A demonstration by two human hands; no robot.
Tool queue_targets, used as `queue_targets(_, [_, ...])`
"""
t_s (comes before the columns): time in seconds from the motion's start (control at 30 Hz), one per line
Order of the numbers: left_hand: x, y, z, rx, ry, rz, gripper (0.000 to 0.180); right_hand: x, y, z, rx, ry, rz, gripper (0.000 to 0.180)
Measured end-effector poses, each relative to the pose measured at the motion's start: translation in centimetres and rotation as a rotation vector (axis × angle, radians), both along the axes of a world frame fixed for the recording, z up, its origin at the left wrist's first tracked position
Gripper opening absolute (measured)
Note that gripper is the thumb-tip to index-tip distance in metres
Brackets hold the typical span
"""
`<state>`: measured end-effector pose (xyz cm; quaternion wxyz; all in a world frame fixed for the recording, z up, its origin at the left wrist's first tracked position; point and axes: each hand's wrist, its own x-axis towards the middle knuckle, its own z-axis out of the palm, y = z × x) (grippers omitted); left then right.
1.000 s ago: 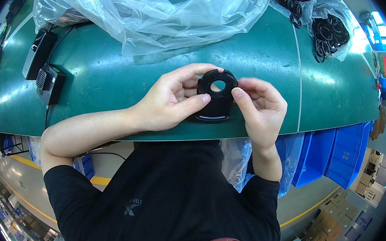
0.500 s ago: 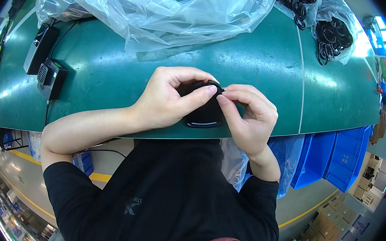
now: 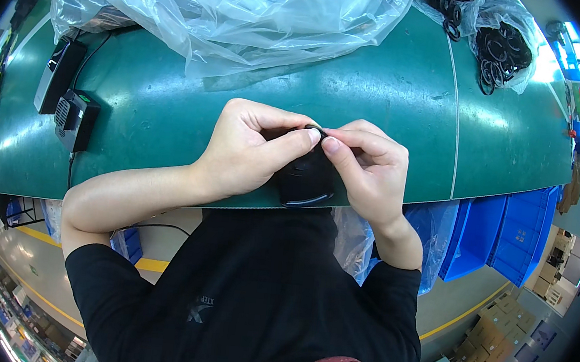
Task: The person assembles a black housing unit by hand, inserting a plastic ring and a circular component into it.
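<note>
A black rounded part (image 3: 307,179) with a glossy curved near edge is held over the table's front edge, close to my body. My left hand (image 3: 248,149) grips its far end, thumb on top and forefinger bent around behind. My right hand (image 3: 373,171) is closed in a pinch at the same end, its fingertips nearly touching the left thumb. A thin black band (image 3: 322,134) shows between the fingertips; most of it is hidden. The part's left side lies behind my left hand.
Clear plastic sheeting (image 3: 248,37) covers the back of the green table (image 3: 395,100). A bag of black rings (image 3: 503,51) lies at the far right. Two black devices with cables, one a box (image 3: 76,118), stand left. Blue bins (image 3: 469,237) are below the right edge.
Both hands have shifted slightly left, the right one more. The black part's near end has tipped down toward me. The pinch at its far end continues.
</note>
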<state>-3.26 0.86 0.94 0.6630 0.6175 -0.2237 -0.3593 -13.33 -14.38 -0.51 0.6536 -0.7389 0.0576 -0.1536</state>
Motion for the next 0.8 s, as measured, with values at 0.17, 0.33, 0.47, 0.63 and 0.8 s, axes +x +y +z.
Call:
queue_targets(0.17, [-0.12, -0.13, 0.01, -0.024, 0.007, -0.008, 0.018, -0.01, 0.21, 0.29, 0.080, -0.001, -0.046, 0.012])
queue_targets(0.33, [0.11, -0.32, -0.53, -0.049, 0.001, -0.027, 0.019, -0.25, -0.32, 0.45, 0.053, 0.010, -0.030, 0.011])
queue_targets(0.47, [0.41, -0.28, -0.20, -0.005, 0.013, -0.091, 0.020, -0.28, -0.46, 0.93, 0.007, 0.045, -0.015, 0.010])
queue_targets(0.63, [0.60, -0.24, -0.11, 0.051, -0.093, -0.105, 0.017, -0.54, -0.20, 0.66, 0.032, 0.087, 0.006, 0.011])
queue_targets(0.8, [0.83, -0.35, 0.38, 0.129, -0.026, -0.117, 0.017, -0.43, -0.35, 0.36, 0.060, 0.110, 0.029, 0.010])
